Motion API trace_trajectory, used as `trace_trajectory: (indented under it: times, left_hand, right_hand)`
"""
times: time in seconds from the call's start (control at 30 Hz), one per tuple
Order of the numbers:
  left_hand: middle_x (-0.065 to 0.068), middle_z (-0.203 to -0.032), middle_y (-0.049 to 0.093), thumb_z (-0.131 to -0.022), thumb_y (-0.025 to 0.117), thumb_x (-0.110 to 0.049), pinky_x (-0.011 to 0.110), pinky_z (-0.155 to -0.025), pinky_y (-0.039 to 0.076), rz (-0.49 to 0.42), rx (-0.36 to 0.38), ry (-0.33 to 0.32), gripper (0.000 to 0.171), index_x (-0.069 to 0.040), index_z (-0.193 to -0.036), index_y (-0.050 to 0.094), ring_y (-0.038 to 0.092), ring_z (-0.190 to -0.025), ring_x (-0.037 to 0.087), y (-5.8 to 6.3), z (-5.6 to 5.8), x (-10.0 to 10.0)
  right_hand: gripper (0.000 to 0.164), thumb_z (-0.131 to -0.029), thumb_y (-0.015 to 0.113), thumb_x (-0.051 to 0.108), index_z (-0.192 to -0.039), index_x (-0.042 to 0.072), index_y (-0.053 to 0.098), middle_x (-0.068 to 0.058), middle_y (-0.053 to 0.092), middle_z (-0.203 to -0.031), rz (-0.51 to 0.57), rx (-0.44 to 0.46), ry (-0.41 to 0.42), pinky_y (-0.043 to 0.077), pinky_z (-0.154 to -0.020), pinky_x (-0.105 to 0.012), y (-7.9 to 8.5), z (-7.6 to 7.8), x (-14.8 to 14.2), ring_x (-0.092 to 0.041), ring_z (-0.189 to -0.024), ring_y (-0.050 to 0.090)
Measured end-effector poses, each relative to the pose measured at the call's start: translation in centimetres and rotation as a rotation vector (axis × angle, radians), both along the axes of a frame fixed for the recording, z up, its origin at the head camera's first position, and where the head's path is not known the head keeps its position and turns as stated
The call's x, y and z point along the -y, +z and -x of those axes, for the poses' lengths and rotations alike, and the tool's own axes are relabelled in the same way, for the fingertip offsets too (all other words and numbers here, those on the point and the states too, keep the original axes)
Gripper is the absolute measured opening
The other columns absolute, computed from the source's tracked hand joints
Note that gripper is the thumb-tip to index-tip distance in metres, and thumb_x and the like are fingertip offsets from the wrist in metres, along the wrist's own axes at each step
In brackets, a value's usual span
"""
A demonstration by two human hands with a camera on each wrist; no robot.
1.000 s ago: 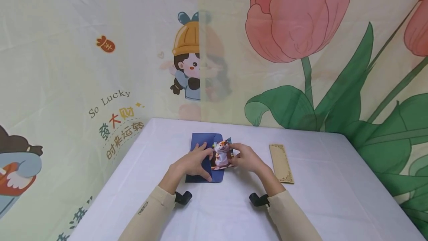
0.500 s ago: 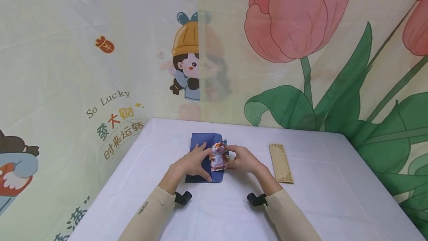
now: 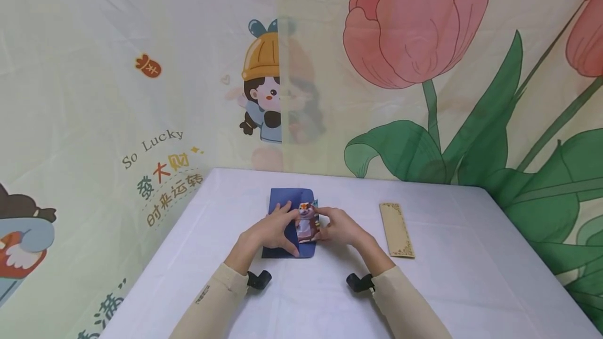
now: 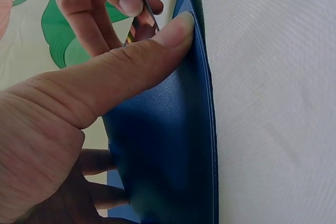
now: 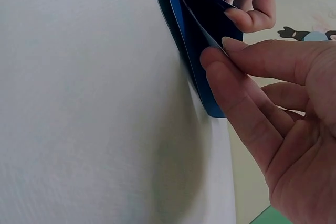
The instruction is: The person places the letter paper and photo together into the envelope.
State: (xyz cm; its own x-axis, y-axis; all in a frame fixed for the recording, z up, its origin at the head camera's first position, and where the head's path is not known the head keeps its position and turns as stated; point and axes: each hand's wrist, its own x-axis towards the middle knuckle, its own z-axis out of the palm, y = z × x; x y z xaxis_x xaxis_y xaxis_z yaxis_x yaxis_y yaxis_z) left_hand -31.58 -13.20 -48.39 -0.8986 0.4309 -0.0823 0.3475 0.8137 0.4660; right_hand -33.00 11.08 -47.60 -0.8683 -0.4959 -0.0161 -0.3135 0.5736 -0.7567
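Note:
A dark blue envelope (image 3: 284,196) lies on the white table, its flap side to the right. My left hand (image 3: 273,230) spans it and holds its mouth apart, one fingertip hooked over the upper panel's edge. In the left wrist view the left thumb (image 4: 152,45) presses near the envelope's corner. My right hand (image 3: 343,225) pinches the right edge of a picture card (image 3: 307,222) printed with a cartoon animal. The card's left part is inside the envelope's mouth, hidden by the upper panel. The right wrist view shows the card edge-on (image 5: 207,32) between the panels.
A tan rectangular card (image 3: 397,230) with an ornate border lies to the right of my right hand. Behind the white table (image 3: 452,276) hangs a printed curtain (image 3: 311,67) with tulips and cartoon figures. A black wrist camera (image 3: 360,282) sits at each cuff.
My right hand has moved left, and the picture card has gone further into the envelope, so less of it shows. My left hand has stayed on the envelope.

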Motion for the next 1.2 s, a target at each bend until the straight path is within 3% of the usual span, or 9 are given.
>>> trace_trajectory:
  times: [0.13,0.3,0.43,0.5,0.57,0.7,0.8,0.87,1.2]
  left_hand:
    - [0.018,-0.173,0.018,-0.067,0.096,-0.050,0.076,-0.117,0.024,0.004,-0.003,-0.007,0.067,-0.030,-0.116,0.057,0.009,-0.158,0.054,-0.1,0.1,0.0]
    - [0.019,-0.173,0.019,-0.067,0.097,-0.050,0.076,-0.118,0.024,0.002,-0.013,-0.013,0.066,-0.029,-0.115,0.056,0.010,-0.157,0.054,-0.1,0.1,0.1]
    - [0.021,-0.173,0.020,-0.067,0.096,-0.051,0.076,-0.118,0.024,0.001,-0.017,-0.020,0.067,-0.027,-0.115,0.056,0.011,-0.157,0.055,0.0,0.1,0.1]
    - [0.021,-0.172,0.020,-0.067,0.096,-0.051,0.076,-0.118,0.025,0.002,-0.018,-0.022,0.069,-0.026,-0.118,0.057,0.012,-0.157,0.056,0.0,0.1,0.1]
    - [0.020,-0.173,0.020,-0.067,0.096,-0.051,0.075,-0.118,0.025,0.003,-0.016,-0.018,0.074,-0.025,-0.125,0.057,0.011,-0.157,0.055,0.1,0.1,0.1]
    - [0.020,-0.173,0.020,-0.067,0.096,-0.051,0.074,-0.118,0.027,0.002,-0.011,-0.006,0.085,-0.026,-0.137,0.055,0.011,-0.158,0.054,0.1,-0.1,0.1]
    - [0.019,-0.173,0.020,-0.067,0.096,-0.051,0.074,-0.118,0.026,0.003,-0.011,-0.002,0.083,-0.026,-0.136,0.056,0.011,-0.158,0.053,0.2,-0.1,0.0]
    - [0.019,-0.173,0.020,-0.067,0.096,-0.051,0.074,-0.118,0.026,0.004,-0.010,-0.001,0.081,-0.026,-0.134,0.056,0.011,-0.158,0.053,0.2,-0.1,0.0]
    - [0.020,-0.173,0.020,-0.068,0.096,-0.050,0.075,-0.117,0.027,0.000,-0.008,-0.005,0.077,-0.025,-0.130,0.057,0.011,-0.158,0.054,0.2,-0.2,0.0]
  right_hand:
    - [0.078,-0.081,0.087,0.009,-0.151,0.004,0.052,-0.020,0.053,-0.155,-0.023,-0.004,-0.009,0.056,-0.100,-0.049,-0.2,0.0,0.3,-0.029,-0.123,0.061]
    - [0.081,-0.081,0.088,0.010,-0.152,0.004,0.050,-0.020,0.049,-0.158,-0.024,-0.020,-0.005,0.057,-0.099,-0.049,-0.4,0.1,0.5,-0.033,-0.128,0.059]
    - [0.083,-0.082,0.088,0.009,-0.154,0.002,0.046,-0.020,0.035,-0.167,-0.026,-0.027,0.009,0.061,-0.080,-0.038,-0.4,0.2,0.8,-0.030,-0.101,0.070]
    - [0.084,-0.083,0.087,0.008,-0.155,0.000,0.044,-0.020,0.028,-0.170,-0.015,-0.012,0.015,0.057,-0.067,-0.032,-0.4,0.2,0.9,-0.024,-0.077,0.066]
    - [0.084,-0.083,0.086,0.007,-0.155,-0.001,0.043,-0.020,0.027,-0.170,-0.011,-0.017,0.020,0.055,-0.065,-0.028,-0.4,0.1,1.1,-0.020,-0.071,0.063]
    - [0.082,-0.081,0.088,0.007,-0.152,-0.001,0.047,-0.020,0.034,-0.167,-0.029,-0.061,0.015,0.060,-0.085,-0.037,-0.5,0.2,1.4,-0.033,-0.116,0.066]
    - [0.080,-0.080,0.088,0.007,-0.150,0.001,0.051,-0.020,0.040,-0.164,-0.035,-0.082,0.007,0.054,-0.106,-0.049,-0.5,0.2,1.5,-0.040,-0.148,0.045]
    - [0.079,-0.080,0.088,0.006,-0.150,0.001,0.052,-0.021,0.041,-0.163,-0.031,-0.084,0.009,0.047,-0.113,-0.053,-0.5,0.2,1.5,-0.041,-0.149,0.042]
    - [0.078,-0.079,0.087,0.002,-0.149,0.002,0.053,-0.023,0.044,-0.161,0.005,-0.093,0.029,0.052,-0.108,-0.052,-0.7,0.1,1.8,-0.041,-0.145,0.047]
